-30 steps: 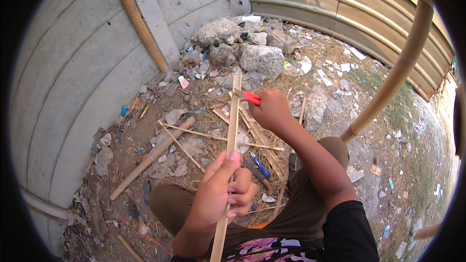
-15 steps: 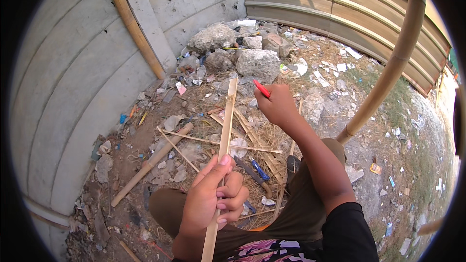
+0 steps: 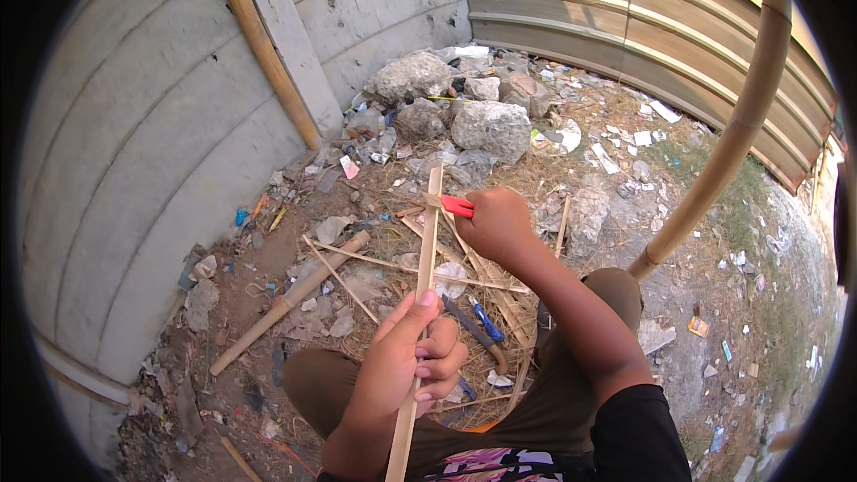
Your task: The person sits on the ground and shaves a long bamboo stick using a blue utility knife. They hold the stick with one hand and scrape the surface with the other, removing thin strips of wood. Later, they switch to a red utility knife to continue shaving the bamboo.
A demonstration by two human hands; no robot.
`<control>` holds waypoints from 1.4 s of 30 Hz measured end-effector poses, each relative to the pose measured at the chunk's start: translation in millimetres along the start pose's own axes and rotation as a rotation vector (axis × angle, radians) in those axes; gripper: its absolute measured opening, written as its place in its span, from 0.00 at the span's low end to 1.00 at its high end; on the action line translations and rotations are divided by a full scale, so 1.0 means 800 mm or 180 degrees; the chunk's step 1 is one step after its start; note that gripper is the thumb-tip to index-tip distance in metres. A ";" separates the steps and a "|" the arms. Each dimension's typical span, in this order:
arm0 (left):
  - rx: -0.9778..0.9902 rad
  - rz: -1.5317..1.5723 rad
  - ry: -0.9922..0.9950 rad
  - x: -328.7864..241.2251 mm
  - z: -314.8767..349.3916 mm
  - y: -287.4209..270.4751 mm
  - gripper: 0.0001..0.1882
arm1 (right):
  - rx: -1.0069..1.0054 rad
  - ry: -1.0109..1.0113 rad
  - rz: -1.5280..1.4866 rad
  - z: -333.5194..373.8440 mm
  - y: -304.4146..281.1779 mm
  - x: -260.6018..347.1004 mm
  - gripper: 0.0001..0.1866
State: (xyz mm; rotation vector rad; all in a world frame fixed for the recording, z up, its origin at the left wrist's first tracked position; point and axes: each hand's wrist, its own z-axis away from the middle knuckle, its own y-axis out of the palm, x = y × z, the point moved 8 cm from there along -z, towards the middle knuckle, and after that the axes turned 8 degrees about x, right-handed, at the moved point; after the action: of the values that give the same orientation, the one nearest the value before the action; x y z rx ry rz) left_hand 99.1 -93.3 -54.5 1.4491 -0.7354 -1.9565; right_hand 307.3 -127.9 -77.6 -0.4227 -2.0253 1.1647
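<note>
My left hand [image 3: 406,361] is closed round a long, pale bamboo strip [image 3: 428,254], which points up and away from me. In my right fist [image 3: 497,226] is a flat red tool [image 3: 457,206] that looks like a cutter knife. Its end meets the strip's right side at the node, near the far tip; the blade itself cannot be made out. Below the strip, on the ground, lie a dark-bladed knife with a wooden handle [image 3: 494,353] and a blue tool [image 3: 487,321].
Loose bamboo strips [image 3: 415,266] and a thick bamboo piece [image 3: 290,303] lie on littered ground ahead. Rocks [image 3: 491,129] are heaped by the concrete wall [image 3: 170,116] and metal fence [image 3: 571,13]. A bamboo pole [image 3: 719,161] leans at my right.
My right hand has come down and slightly left, bringing the red tool from beside the strip onto its node. My left hand keeps its hold; the view has shifted slightly.
</note>
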 end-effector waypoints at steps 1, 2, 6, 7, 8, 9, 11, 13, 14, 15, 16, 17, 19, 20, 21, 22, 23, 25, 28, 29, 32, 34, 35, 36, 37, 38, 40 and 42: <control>-0.0059 0.0054 0.0072 0.000 -0.003 -0.003 0.10 | -0.0010 0.0060 0.0079 -0.003 0.006 0.001 0.16; -0.0006 -0.0018 -0.0009 0.005 0.001 0.006 0.10 | -0.0036 0.0126 0.0179 -0.008 0.011 -0.007 0.16; 0.0241 -0.0049 -0.0322 0.027 0.032 0.054 0.11 | -0.0318 0.1812 -0.0229 -0.032 -0.005 -0.176 0.19; 0.0307 0.0010 -0.0359 0.028 0.038 0.058 0.11 | -0.0415 0.1689 -0.0516 -0.035 -0.001 -0.171 0.20; 0.0357 0.0132 -0.0284 0.025 0.035 0.041 0.13 | -0.0503 0.1512 -0.0766 -0.041 -0.007 -0.153 0.21; 0.0456 0.0472 -0.0189 0.017 0.028 0.032 0.13 | -0.0594 0.1376 -0.0966 -0.039 -0.017 -0.146 0.22; 0.0597 0.1189 0.0019 0.000 0.021 0.009 0.14 | 0.0216 0.1120 -0.3408 -0.024 0.023 -0.111 0.26; 0.0771 0.1281 0.0072 -0.010 0.015 0.002 0.14 | 0.1499 0.1233 -0.4998 0.014 0.027 -0.021 0.28; 0.0770 0.1291 0.0035 -0.010 0.012 0.002 0.14 | 0.1877 0.0984 -0.5395 0.026 0.016 0.015 0.29; 0.0757 0.1291 0.0000 -0.009 0.009 0.002 0.14 | 0.1807 0.0962 -0.5421 0.030 0.013 0.026 0.29; 0.0736 0.1129 0.0025 -0.007 0.001 0.002 0.13 | 0.1740 0.0938 -0.5447 0.033 0.012 0.035 0.29; 0.0710 0.0999 -0.0028 -0.004 -0.004 0.005 0.13 | 0.1678 0.0908 -0.5471 0.034 0.010 0.041 0.29; 0.0653 0.0737 -0.0126 0.002 -0.012 0.007 0.13 | 0.1676 0.0821 -0.5256 0.029 0.018 0.036 0.21; 0.1191 0.0907 -0.0147 0.008 -0.020 -0.007 0.14 | 0.1618 0.0851 -0.5332 0.022 0.027 0.032 0.19; 0.0984 0.0455 -0.0166 0.009 -0.023 -0.009 0.17 | 0.1512 0.0924 -0.5418 0.019 0.033 0.022 0.18; 0.0773 0.0004 -0.0181 0.006 -0.027 -0.010 0.21 | 0.1312 0.0833 -0.5414 0.012 0.027 0.010 0.13; 0.0550 -0.0447 -0.0181 0.004 -0.028 -0.013 0.24 | 0.1206 0.0858 -0.5406 0.005 0.027 -0.003 0.13; 0.0880 -0.0591 -0.0197 0.002 -0.019 -0.029 0.33 | 0.0971 0.0913 -0.5378 -0.008 0.026 -0.037 0.12; 0.0846 -0.0171 -0.0363 0.015 0.025 -0.030 0.32 | 0.0738 0.1013 -0.5116 -0.022 0.021 -0.078 0.12; 0.0930 -0.0236 -0.0420 0.023 0.040 -0.037 0.31 | 0.0705 0.1071 -0.5054 -0.025 0.019 -0.079 0.12; 0.0513 -0.0510 -0.0392 0.037 0.074 -0.039 0.20 | 0.0840 0.0835 -0.4984 -0.030 0.009 -0.060 0.14; 0.0769 -0.0072 -0.0350 0.034 0.077 -0.050 0.16 | 0.0717 0.0685 -0.5077 -0.026 0.000 -0.043 0.15; 0.0913 0.0143 -0.0316 0.030 0.080 -0.047 0.15 | 0.0504 0.0693 -0.4940 -0.022 -0.005 -0.039 0.14; 0.0366 -0.0370 -0.0139 0.020 0.073 -0.053 0.12 | 0.0289 0.0699 -0.4803 -0.016 -0.008 -0.035 0.13; 0.0392 -0.0280 -0.0031 0.013 0.065 -0.056 0.12 | 0.0073 0.0704 -0.4665 -0.008 -0.010 -0.031 0.12; 0.0445 -0.0207 0.0098 0.005 0.048 -0.065 0.12 | -0.0115 0.0473 -0.4123 -0.001 -0.019 -0.019 0.09; 0.0419 -0.0309 0.0264 -0.007 0.016 -0.080 0.11 | 0.0107 -0.0407 -0.2907 0.013 -0.016 0.020 0.16; 0.0202 -0.0670 0.0347 -0.016 -0.011 -0.094 0.11 | 0.0315 -0.0691 -0.1057 0.055 -0.001 0.068 0.16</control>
State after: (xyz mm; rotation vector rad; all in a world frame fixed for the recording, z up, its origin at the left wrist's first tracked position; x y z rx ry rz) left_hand 100.3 -34.0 -103.3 1.7175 -0.6228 -2.0045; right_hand 238.5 -122.0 -66.4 0.0930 -2.1090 1.1327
